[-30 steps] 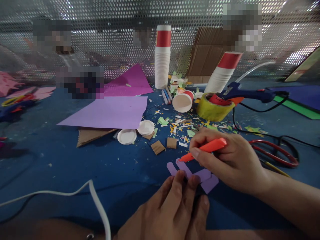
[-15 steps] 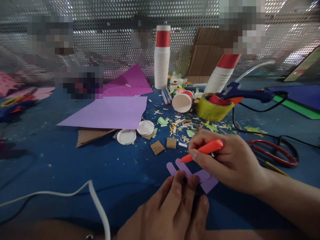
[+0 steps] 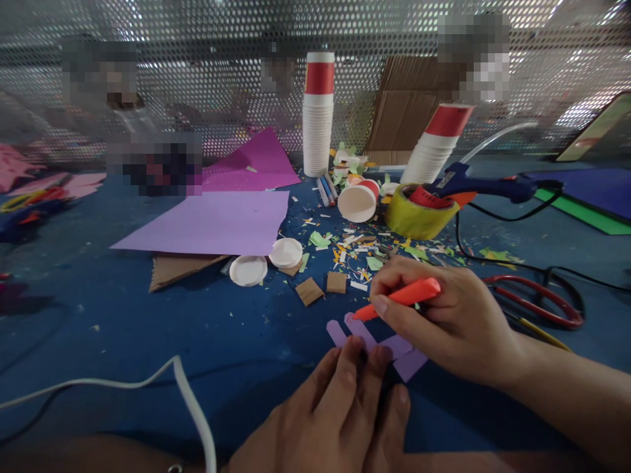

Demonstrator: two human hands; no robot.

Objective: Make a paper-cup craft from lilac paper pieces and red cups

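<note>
My right hand (image 3: pixel 438 315) is closed around an orange felt-tip marker (image 3: pixel 411 293), its tip touching the upper end of a strip on a purple paper cut-out (image 3: pixel 362 330). Small reddish marks show at that tip. My left hand (image 3: pixel 335 401) lies on the lower part of the cut-out, fingers stretched forward and pressing it against the blue table (image 3: pixel 123 335). These fingers hide the middle of the paper, where the strips come together. A wider purple piece (image 3: pixel 410 364) sticks out to the right of my left fingertips.
Cardboard squares (image 3: pixel 309 292), white paper discs (image 3: pixel 249 270) and paper scraps (image 3: pixel 340 253) lie beyond my hands. Farther back are a purple sheet (image 3: pixel 211 223), stacked cups (image 3: pixel 318 135), yellow tape (image 3: pixel 419 217) and a blue glue gun (image 3: pixel 493 184). A white cable (image 3: pixel 192 401) runs front left.
The whole view has shifted very slightly. Both hands, the marker and the purple cut-out keep nearly the same positions.
</note>
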